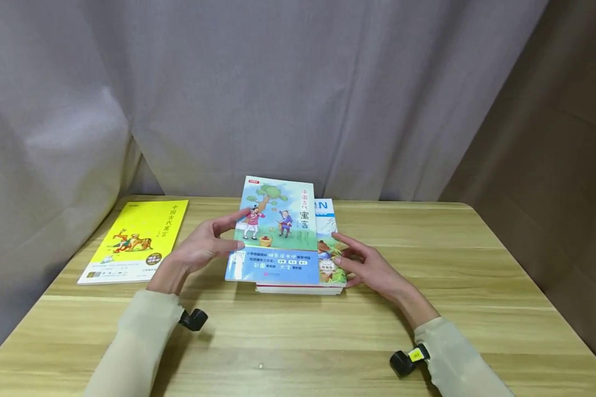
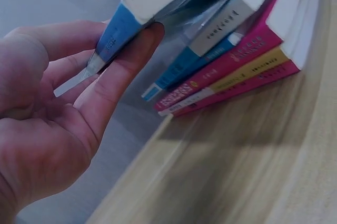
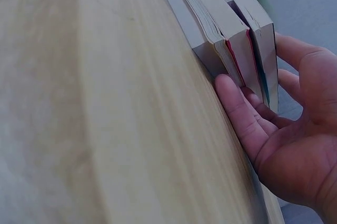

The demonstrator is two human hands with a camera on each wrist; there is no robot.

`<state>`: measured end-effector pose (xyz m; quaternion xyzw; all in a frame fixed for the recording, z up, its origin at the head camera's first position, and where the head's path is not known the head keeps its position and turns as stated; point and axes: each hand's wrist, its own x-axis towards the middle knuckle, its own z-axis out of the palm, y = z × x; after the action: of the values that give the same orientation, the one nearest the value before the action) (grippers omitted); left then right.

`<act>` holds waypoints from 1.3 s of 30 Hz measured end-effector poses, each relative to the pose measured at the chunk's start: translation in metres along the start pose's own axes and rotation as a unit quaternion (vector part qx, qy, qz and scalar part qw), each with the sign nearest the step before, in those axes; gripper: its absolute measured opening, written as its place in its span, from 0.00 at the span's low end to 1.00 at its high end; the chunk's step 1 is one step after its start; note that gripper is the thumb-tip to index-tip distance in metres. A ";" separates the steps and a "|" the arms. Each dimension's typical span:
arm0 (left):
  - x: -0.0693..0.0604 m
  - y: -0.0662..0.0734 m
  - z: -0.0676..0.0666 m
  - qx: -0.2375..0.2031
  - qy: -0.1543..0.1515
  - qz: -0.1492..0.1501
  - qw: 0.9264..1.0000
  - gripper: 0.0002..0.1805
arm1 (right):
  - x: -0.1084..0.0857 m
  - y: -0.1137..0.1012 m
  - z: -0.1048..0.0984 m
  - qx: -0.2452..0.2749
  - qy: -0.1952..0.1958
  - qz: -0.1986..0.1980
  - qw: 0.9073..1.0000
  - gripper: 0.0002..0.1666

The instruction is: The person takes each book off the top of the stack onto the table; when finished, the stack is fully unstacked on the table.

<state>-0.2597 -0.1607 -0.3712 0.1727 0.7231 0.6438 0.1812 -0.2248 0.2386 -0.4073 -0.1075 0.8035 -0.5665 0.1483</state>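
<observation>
My left hand (image 1: 201,245) grips a picture-covered book (image 1: 278,229) with a blue lower band by its left, spine side. That book is raised and tilted above a stack of books (image 2: 226,76), with a gap beneath it in the left wrist view. At the stack's right side my right hand (image 1: 374,267) holds the edge, its fingers (image 3: 245,118) against the page sides and others reaching over the top cover. The stack's top book (image 1: 328,226) has a white, blue and green cover, partly hidden by the raised one. Pink, yellow and blue spines show below.
A yellow book (image 1: 134,237) lies flat at the left of the wooden table (image 1: 288,342). Grey curtains (image 1: 288,99) hang behind the table's far edge. Black wrist cameras (image 1: 193,320) are strapped at both sleeves.
</observation>
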 end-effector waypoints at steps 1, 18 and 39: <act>-0.001 0.001 -0.001 0.000 0.001 0.003 1.000 0.44 | 0.000 0.000 0.000 0.003 -0.002 0.000 1.000 0.40; -0.023 0.021 -0.029 0.003 0.032 0.011 0.999 0.44 | -0.001 0.003 -0.004 -0.002 -0.002 -0.003 1.000 0.40; -0.048 0.021 -0.066 0.023 0.062 -0.012 0.998 0.43 | -0.004 0.004 -0.009 -0.005 0.010 -0.002 1.000 0.39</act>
<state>-0.2493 -0.2392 -0.3414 0.1273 0.7495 0.6345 0.1396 -0.2247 0.2490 -0.4083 -0.1045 0.8072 -0.5641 0.1389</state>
